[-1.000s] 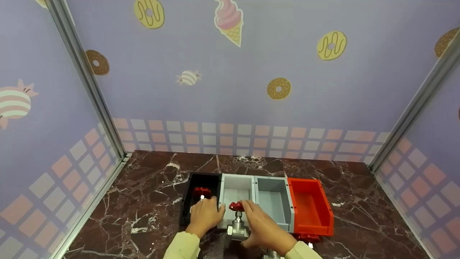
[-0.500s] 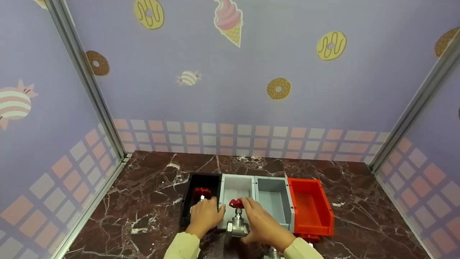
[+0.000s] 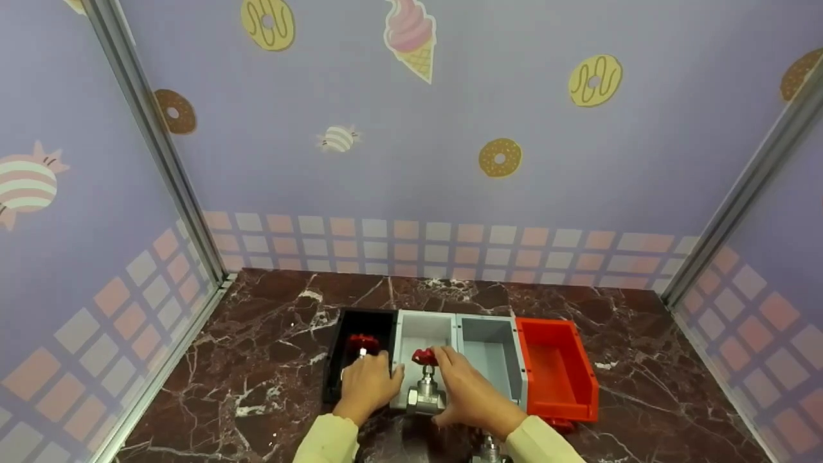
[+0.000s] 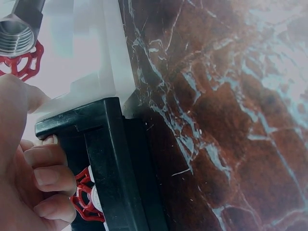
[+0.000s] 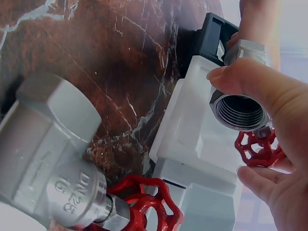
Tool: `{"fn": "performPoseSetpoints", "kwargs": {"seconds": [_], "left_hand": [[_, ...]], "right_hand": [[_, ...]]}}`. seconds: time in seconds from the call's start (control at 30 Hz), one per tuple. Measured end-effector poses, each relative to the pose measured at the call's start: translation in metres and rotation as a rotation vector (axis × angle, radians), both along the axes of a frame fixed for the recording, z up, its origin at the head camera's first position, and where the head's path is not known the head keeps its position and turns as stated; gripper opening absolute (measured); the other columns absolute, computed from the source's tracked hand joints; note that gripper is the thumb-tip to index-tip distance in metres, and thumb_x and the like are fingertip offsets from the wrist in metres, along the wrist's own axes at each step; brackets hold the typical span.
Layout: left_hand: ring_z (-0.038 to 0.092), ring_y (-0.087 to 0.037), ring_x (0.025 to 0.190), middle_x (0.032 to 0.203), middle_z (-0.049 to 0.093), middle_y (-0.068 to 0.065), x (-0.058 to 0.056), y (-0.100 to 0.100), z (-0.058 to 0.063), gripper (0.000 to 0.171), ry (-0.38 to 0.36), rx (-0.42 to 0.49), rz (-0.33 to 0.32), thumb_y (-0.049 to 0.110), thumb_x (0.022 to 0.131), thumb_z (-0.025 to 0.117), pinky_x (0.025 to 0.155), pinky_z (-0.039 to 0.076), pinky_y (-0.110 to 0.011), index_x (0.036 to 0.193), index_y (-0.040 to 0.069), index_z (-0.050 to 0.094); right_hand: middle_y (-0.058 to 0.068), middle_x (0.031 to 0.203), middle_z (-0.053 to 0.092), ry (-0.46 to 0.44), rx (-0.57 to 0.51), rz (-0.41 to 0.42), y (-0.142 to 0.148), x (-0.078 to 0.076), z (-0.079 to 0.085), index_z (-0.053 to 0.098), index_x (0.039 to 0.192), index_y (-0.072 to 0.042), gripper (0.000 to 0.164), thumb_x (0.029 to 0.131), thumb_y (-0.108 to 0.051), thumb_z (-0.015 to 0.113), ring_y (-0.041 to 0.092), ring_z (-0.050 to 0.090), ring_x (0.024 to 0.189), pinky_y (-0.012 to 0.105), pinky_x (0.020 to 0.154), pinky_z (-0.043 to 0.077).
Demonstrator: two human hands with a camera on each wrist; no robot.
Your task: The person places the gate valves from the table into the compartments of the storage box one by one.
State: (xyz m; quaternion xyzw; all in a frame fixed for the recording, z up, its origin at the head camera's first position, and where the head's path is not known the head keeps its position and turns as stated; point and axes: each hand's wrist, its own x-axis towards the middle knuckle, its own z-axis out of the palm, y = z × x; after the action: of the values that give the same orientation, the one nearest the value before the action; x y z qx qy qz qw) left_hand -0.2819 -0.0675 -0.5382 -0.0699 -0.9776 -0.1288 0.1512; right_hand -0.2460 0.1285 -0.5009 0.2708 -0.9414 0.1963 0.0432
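Note:
My right hand [image 3: 476,397] holds a metal gate valve [image 3: 425,395] with a red handwheel, between thumb and fingers. It hangs over the front of the white bin [image 3: 427,328], handwheel toward the back; its threaded end faces the camera in the right wrist view. My left hand [image 3: 368,386] sits at the black bin [image 4: 118,168], fingers curled over its front edge and thumb toward the white bin. Inside the black bin lies another valve, its red handwheel [image 3: 363,343] showing and its body mostly hidden by my left hand.
A grey bin [image 3: 490,354] and a red bin [image 3: 553,366] continue the row to the right. Before them on the marbled table [image 3: 257,360] are a valve [image 5: 62,149] marked DN25 and a red handwheel [image 3: 560,425], partly hidden. Patterned walls enclose the table.
My right hand has carried the valve slightly upward and forward, toward the white bin. The left hand stays where it was at the black bin.

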Motion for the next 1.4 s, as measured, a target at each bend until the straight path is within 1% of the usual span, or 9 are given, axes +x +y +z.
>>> {"fn": "performPoseSetpoints", "kwargs": {"seconds": [0.2, 0.33, 0.47, 0.7, 0.8, 0.97, 1.07, 1.17, 1.4], "left_hand": [[0.058, -0.029, 0.058, 0.067, 0.062, -0.012, 0.0, 0.0, 0.001, 0.036, -0.01, -0.004, 0.003, 0.046, 0.081, 0.057, 0.047, 0.042, -0.044, 0.075, 0.011, 0.061], [0.059, -0.029, 0.06, 0.068, 0.063, -0.012, 0.001, 0.0, 0.002, 0.036, -0.021, 0.001, 0.002, 0.046, 0.081, 0.056, 0.049, 0.043, -0.044, 0.077, 0.01, 0.062], [0.059, -0.03, 0.061, 0.069, 0.063, -0.013, 0.001, 0.0, 0.003, 0.037, -0.028, 0.007, 0.0, 0.045, 0.081, 0.056, 0.05, 0.043, -0.045, 0.079, 0.009, 0.062], [0.059, -0.029, 0.06, 0.07, 0.063, -0.012, 0.002, 0.0, 0.003, 0.037, -0.057, 0.004, -0.001, 0.047, 0.083, 0.055, 0.05, 0.043, -0.045, 0.08, 0.01, 0.062], [0.059, -0.029, 0.06, 0.07, 0.063, -0.012, 0.001, 0.001, 0.003, 0.038, -0.052, 0.002, 0.002, 0.047, 0.082, 0.055, 0.05, 0.043, -0.045, 0.079, 0.01, 0.062], [0.06, -0.03, 0.062, 0.071, 0.063, -0.013, 0.001, 0.001, 0.001, 0.039, -0.037, -0.007, 0.006, 0.047, 0.082, 0.056, 0.051, 0.044, -0.045, 0.081, 0.009, 0.063], [0.06, -0.031, 0.064, 0.072, 0.064, -0.013, 0.0, 0.001, 0.001, 0.039, -0.042, -0.006, 0.008, 0.047, 0.082, 0.056, 0.052, 0.044, -0.046, 0.082, 0.009, 0.063], [0.06, -0.031, 0.064, 0.073, 0.064, -0.013, 0.0, 0.001, 0.0, 0.039, -0.047, -0.002, 0.009, 0.047, 0.082, 0.056, 0.052, 0.044, -0.046, 0.083, 0.009, 0.064], [0.06, -0.03, 0.063, 0.071, 0.063, -0.012, 0.0, 0.001, 0.002, 0.038, -0.053, -0.005, 0.014, 0.047, 0.081, 0.056, 0.051, 0.043, -0.046, 0.081, 0.01, 0.063]], "right_hand": [[0.027, 0.137, 0.035, -0.021, 0.013, -0.012, -0.001, -0.005, 0.002, 0.026, 0.139, 0.003, 0.115, 0.047, -0.031, 0.086, 0.038, 0.04, 0.125, 0.044, 0.1, 0.038], [0.023, 0.138, 0.036, -0.021, 0.021, -0.021, -0.001, -0.008, 0.002, 0.025, 0.14, -0.001, 0.116, 0.047, -0.032, 0.086, 0.035, 0.04, 0.126, 0.043, 0.101, 0.038], [0.021, 0.137, 0.037, -0.006, 0.017, -0.014, -0.002, -0.011, 0.001, 0.025, 0.14, -0.001, 0.115, 0.046, -0.03, 0.085, 0.033, 0.042, 0.124, 0.042, 0.1, 0.039], [0.024, 0.137, 0.037, 0.013, 0.024, -0.015, -0.001, -0.016, 0.0, 0.025, 0.139, 0.003, 0.115, 0.046, -0.029, 0.083, 0.035, 0.042, 0.124, 0.041, 0.099, 0.039], [0.025, 0.137, 0.037, 0.031, 0.029, -0.017, -0.001, -0.019, -0.002, 0.025, 0.139, 0.004, 0.115, 0.045, -0.029, 0.084, 0.036, 0.042, 0.124, 0.041, 0.1, 0.039], [0.025, 0.134, 0.04, 0.074, 0.036, -0.006, -0.001, -0.022, -0.002, 0.028, 0.137, 0.006, 0.114, 0.045, -0.031, 0.085, 0.036, 0.045, 0.121, 0.041, 0.098, 0.041], [0.025, 0.134, 0.04, 0.059, 0.036, -0.005, -0.001, -0.023, -0.002, 0.027, 0.137, 0.006, 0.115, 0.046, -0.032, 0.086, 0.036, 0.045, 0.121, 0.041, 0.098, 0.04], [0.026, 0.136, 0.037, 0.025, 0.03, -0.015, -0.001, -0.024, -0.001, 0.025, 0.139, 0.005, 0.117, 0.046, -0.031, 0.086, 0.037, 0.043, 0.123, 0.041, 0.1, 0.039], [0.026, 0.138, 0.035, -0.009, 0.015, -0.039, -0.001, -0.029, -0.001, 0.024, 0.14, 0.004, 0.116, 0.047, -0.028, 0.085, 0.038, 0.041, 0.125, 0.042, 0.1, 0.038]]}}
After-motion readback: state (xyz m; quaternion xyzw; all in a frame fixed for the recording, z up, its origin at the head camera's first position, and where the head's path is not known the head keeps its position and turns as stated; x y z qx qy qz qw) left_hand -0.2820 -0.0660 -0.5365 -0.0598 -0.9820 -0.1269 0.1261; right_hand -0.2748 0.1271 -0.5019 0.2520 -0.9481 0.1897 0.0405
